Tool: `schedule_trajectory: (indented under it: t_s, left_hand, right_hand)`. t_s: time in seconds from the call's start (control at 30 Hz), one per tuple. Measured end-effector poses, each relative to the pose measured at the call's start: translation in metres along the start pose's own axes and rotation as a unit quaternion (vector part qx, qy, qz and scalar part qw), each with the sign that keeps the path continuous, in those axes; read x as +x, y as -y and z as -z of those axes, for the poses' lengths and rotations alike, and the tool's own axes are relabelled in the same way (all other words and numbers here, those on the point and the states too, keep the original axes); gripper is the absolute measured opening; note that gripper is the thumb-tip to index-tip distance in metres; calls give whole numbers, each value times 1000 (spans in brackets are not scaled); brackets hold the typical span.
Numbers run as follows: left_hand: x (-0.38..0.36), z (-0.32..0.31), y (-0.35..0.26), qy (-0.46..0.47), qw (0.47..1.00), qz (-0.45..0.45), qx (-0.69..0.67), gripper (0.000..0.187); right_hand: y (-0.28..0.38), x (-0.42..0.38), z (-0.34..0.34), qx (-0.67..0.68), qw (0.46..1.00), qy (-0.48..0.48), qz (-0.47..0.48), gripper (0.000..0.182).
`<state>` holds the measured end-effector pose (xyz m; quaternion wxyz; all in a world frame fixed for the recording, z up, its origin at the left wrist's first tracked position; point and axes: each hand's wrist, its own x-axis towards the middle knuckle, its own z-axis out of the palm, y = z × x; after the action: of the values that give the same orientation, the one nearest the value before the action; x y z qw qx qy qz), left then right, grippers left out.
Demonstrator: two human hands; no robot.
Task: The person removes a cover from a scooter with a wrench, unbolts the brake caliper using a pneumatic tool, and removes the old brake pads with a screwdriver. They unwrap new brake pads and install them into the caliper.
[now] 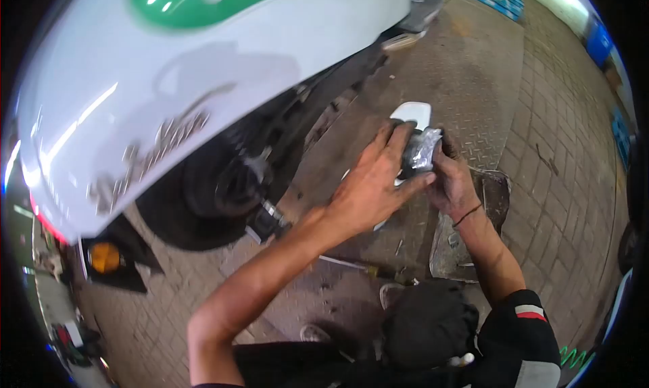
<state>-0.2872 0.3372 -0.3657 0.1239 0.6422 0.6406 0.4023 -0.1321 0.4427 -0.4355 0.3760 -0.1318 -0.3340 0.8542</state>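
In front of me both hands hold a dark, rounded part with a shiny silver face (424, 149), whose exact kind I cannot make out. My left hand (368, 172) lies over its left side, the fingers curled across the top and the thumb stretched along the lower edge. From the right, my right hand (453, 178) grips the other side, and its fingertips are partly hidden. Behind the part, a white panel (414, 112) shows just past my left fingers; what it belongs to is mostly covered.
A white scooter body with green trim (270, 43) fills the upper left, above its dark wheel (203, 202). A worn metal tray (446, 253) lies beneath my right forearm. Under the work is a metal plate floor (466, 70), with brick paving (551, 151) at right.
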Motion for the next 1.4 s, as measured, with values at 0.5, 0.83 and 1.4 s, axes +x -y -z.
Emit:
schedule_trajectory:
  t_s: [0.5, 0.83, 1.4]
  left_hand:
    - [-240, 93, 16, -55, 948, 146, -277, 36]
    - [-263, 63, 8, -317, 703, 297, -563, 27]
    - [-274, 74, 14, -350, 618, 363, -604, 32]
  right_hand:
    - [-106, -69, -145, -482, 808, 339, 27, 39]
    - [-153, -90, -164, -526, 784, 289, 157, 29]
    - [-174, -88, -157, -485, 727, 401, 276, 36]
